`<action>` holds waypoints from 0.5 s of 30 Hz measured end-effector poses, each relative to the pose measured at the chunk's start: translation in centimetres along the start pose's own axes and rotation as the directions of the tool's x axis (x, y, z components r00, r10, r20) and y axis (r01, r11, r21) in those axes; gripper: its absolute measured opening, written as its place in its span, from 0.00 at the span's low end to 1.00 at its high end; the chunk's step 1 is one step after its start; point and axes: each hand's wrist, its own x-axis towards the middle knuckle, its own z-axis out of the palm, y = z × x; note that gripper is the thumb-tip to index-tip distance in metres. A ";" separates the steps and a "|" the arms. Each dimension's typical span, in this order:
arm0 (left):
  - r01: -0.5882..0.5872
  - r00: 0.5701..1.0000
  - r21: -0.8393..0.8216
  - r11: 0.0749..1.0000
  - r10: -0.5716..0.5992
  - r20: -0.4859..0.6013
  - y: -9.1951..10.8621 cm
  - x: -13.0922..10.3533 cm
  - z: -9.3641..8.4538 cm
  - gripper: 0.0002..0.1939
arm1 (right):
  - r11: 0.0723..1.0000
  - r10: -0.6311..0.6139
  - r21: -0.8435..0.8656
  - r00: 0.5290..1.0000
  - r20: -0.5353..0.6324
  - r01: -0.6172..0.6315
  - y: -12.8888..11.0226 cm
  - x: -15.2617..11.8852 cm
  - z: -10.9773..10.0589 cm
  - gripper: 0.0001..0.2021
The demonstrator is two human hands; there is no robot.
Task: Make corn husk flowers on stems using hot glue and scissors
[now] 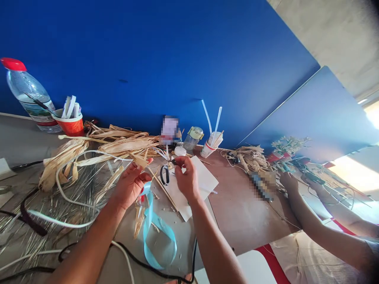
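My left hand [131, 182] pinches a pale tan piece of dried corn husk [139, 160] between thumb and fingers. Close by on the right, my right hand [187, 175] is closed at the scissors [165, 174]; their blades are spread and one dark handle loop hangs free below. The fingers partly cover the other handle. Below my left hand, a light blue ribbon [160, 225] curls over the table. Under and beside the scissors lies a white sheet [204, 177], with a thin stick [166, 193] along its left edge.
Dried husks [118, 142] and thin wires [85, 193] cover the left side, crossed by white and black cables. A water bottle [32, 94], red cup [71, 125], glass jar [193, 137] and straw-filled cup [209, 148] stand along the blue partition [148, 59]. Another person's hands [288, 182] work at right.
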 end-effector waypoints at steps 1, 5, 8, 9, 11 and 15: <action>0.019 1.000 0.002 1.000 -0.019 0.016 0.0 0.0 0.0 0.13 | 0.992 0.060 0.110 0.998 0.025 -0.062 0.2 -0.4 0.7 0.11; 0.031 0.999 0.040 0.999 -0.030 -0.037 -0.3 0.1 -0.4 0.09 | 0.929 0.173 0.313 0.979 0.106 -0.198 0.6 -1.3 2.1 0.09; 0.041 0.999 -0.026 0.999 -0.041 -0.008 -0.4 0.2 -0.4 0.10 | 0.934 0.169 0.301 0.979 0.110 -0.195 0.5 -1.6 2.5 0.09; 0.049 0.999 -0.057 0.997 -0.049 0.009 -0.4 0.2 -0.4 0.10 | 0.940 0.161 0.283 0.979 0.121 -0.190 0.4 -1.7 2.7 0.08; 0.060 0.998 -0.105 0.993 -0.057 0.033 -0.3 0.1 -0.2 0.10 | 0.956 0.149 0.232 0.979 0.140 -0.178 0.2 -2.1 3.3 0.08; 0.066 0.997 -0.134 0.989 -0.061 0.039 -0.1 -0.3 0.0 0.10 | 0.982 0.161 0.083 0.983 0.093 -0.168 0.1 -3.4 4.7 0.08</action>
